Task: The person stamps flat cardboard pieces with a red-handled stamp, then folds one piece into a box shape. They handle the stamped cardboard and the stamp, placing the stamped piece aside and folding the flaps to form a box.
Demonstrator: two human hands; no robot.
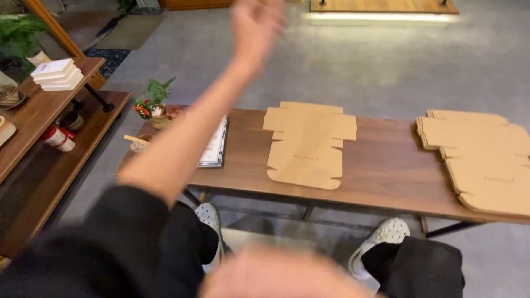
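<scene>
1. Left hand – raised high above the table, fingers loose, holding nothing.
2. Right hand (blurred) – low at the frame's bottom; grip cannot be told.
3. Flat cardboard box blank lies mid-table; a stack of blanks fills the right end.
</scene>
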